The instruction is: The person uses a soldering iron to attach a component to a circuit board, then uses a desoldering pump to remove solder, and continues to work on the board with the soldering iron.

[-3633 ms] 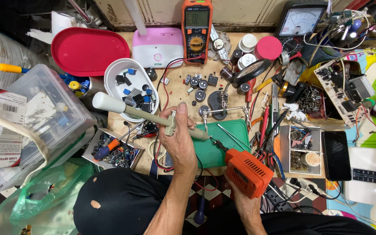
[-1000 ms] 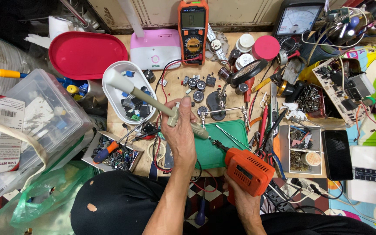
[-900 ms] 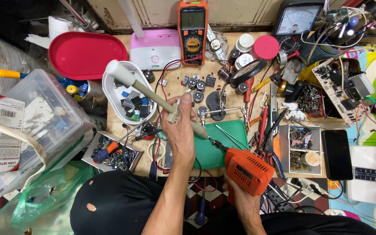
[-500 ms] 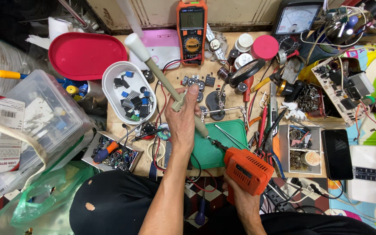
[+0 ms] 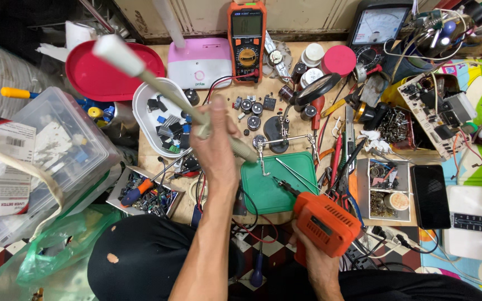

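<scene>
- Two hands were busy: your left hand [image 5: 214, 146] was closed tight around a long pale tool [image 5: 181, 100], lifted above the desk [image 5: 213, 89] and tilted.
- Your right hand [image 5: 314, 263] was wrapped around the orange drill [image 5: 326, 223], with its tip over the green tray [image 5: 279, 192].
- You did well to hold both firmly, I think, and keep the long tool clear of the wires.
- The white bowl [image 5: 140, 111] held small dark and blue parts.
- The red tray [image 5: 93, 78] looked bare.
- The clear box [image 5: 57, 150] held papers.
</scene>
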